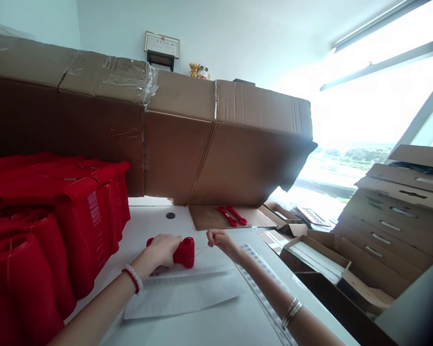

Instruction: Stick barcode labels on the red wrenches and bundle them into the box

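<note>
My left hand (166, 250) is closed round a glossy red piece (184, 252) with a rounded, flared end, just above the white table. I cannot make out its exact kind, since my fingers cover its middle. From its right end a thin, pale thread (201, 250) runs to my right hand (218, 238), whose fingers are curled shut on it. Beneath my left hand lie printed paper sheets (184, 295). Two flat red pieces (233, 216) with rounded ends rest on a cardboard sheet (205, 218) beyond my right hand.
A tall stack of red ribbed pieces (79, 230) stands on the left. Large cardboard (180, 139) leans over the table's back. Label sheets (263, 283) lie under my right forearm. Open boxes (317, 259) and stacked cartons (393, 226) are at right, near the window.
</note>
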`<state>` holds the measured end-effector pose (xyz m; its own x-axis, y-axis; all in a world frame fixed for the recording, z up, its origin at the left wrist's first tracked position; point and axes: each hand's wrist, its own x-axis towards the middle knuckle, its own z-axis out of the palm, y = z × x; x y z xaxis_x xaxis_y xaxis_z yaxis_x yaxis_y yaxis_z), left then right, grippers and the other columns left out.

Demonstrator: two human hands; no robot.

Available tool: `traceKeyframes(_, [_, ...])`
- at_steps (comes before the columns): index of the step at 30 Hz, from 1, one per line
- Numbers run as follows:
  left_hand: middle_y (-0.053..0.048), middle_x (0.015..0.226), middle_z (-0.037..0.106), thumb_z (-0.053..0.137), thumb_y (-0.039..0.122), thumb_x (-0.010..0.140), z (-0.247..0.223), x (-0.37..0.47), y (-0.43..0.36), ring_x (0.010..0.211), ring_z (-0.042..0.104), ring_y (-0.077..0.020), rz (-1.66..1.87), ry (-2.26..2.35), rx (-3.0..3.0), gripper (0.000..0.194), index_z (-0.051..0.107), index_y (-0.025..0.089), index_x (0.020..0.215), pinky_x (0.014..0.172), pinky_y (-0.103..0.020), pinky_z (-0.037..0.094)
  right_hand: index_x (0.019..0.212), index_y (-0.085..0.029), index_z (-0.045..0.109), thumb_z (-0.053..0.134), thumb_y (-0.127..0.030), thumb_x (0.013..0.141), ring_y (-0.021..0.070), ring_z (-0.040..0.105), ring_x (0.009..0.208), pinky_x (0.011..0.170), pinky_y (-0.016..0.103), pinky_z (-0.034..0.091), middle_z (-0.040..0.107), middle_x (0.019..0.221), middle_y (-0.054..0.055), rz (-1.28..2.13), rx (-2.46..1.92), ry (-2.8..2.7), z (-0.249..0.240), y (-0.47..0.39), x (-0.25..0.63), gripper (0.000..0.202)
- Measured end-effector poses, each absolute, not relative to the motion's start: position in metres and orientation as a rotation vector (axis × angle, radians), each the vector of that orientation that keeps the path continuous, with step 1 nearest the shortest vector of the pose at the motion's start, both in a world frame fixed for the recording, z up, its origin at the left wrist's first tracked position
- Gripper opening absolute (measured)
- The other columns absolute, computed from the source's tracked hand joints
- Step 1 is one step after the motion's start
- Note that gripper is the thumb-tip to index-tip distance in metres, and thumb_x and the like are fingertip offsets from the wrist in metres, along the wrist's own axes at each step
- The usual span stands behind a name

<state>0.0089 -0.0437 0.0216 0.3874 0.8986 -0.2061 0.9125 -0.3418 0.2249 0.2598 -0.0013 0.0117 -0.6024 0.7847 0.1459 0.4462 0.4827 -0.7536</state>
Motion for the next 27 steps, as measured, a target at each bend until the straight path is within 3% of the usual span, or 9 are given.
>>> traceKeyframes(5, [-0.007, 0.113, 0.064, 0.068, 0.036, 0.094, 0.038, -0.015, -0.044, 0.092, 0.065, -0.0195, 0.246, 1.487, 2.277, 0.039, 0.058, 0.017, 0.126, 0.079, -0.037, 0.058, 0.077, -0.016, 0.059, 0.058, -0.041, 0.101, 0.0133, 0.056, 0.067, 0.068, 0.029, 0.048, 0.057, 0.073, -0.003, 0.803, -1.130, -2.377, 0.005, -0.037, 0.243, 0.034])
traceKeyframes(11, [-0.003, 0.104, 0.067, 0.068, 0.021, 0.083, 0.073, -0.036, -0.069, 0.090, 0.065, -0.0197, 0.419, 1.448, 2.225, 0.038, 0.056, 0.020, 0.119, 0.074, -0.031, 0.054, 0.084, -0.016, 0.063, 0.055, -0.039, 0.103, 0.0145, 0.060, 0.074, 0.072, 0.031, 0.051, 0.062, 0.081, 0.000, 0.596, -1.346, -2.418, 0.008, -0.037, 0.234, 0.031])
traceKeyframes(16, [0.004, 0.082, 0.067, 0.066, 0.015, 0.061, 0.078, -0.013, -0.130, 0.071, 0.066, -0.0225, 0.161, 1.388, 2.265, 0.045, 0.057, 0.030, 0.103, 0.051, -0.029, 0.038, 0.106, -0.016, 0.067, 0.060, -0.040, 0.100, 0.0200, 0.066, 0.093, 0.085, 0.039, 0.056, 0.069, 0.106, 0.005, 0.417, -1.694, -2.366, 0.000, -0.005, 0.246, 0.026])
traceKeyframes(20, [-0.004, 0.088, 0.070, 0.070, 0.014, 0.056, 0.062, 0.012, -0.172, 0.080, 0.070, -0.0341, -0.128, 1.318, 2.327, 0.045, 0.059, 0.024, 0.098, 0.050, -0.033, 0.035, 0.129, -0.017, 0.061, 0.066, -0.035, 0.097, 0.0280, 0.060, 0.117, 0.100, 0.052, 0.050, 0.060, 0.133, 0.012, 0.190, -1.871, -2.319, -0.004, -0.013, 0.251, 0.037])
traceKeyframes(23, [-0.011, 0.096, 0.074, 0.068, 0.007, 0.058, 0.053, 0.020, -0.186, 0.087, 0.071, -0.0401, -0.262, 1.317, 2.357, 0.049, 0.062, 0.020, 0.104, 0.054, -0.037, 0.039, 0.131, -0.018, 0.060, 0.063, -0.034, 0.099, 0.0292, 0.058, 0.122, 0.103, 0.054, 0.047, 0.058, 0.136, 0.012, 0.117, -1.799, -2.403, -0.001, -0.037, 0.250, 0.037])
traceKeyframes(27, [-0.011, 0.098, 0.076, 0.062, 0.002, 0.060, 0.049, 0.025, -0.193, 0.088, 0.072, -0.0398, -0.333, 1.347, 2.375, 0.056, 0.062, 0.021, 0.113, 0.056, -0.038, 0.044, 0.125, -0.020, 0.064, 0.064, -0.030, 0.097, 0.0254, 0.060, 0.116, 0.103, 0.049, 0.047, 0.064, 0.129, 0.009, 0.189, -1.521, -2.659, 0.000, -0.069, 0.246, 0.029])
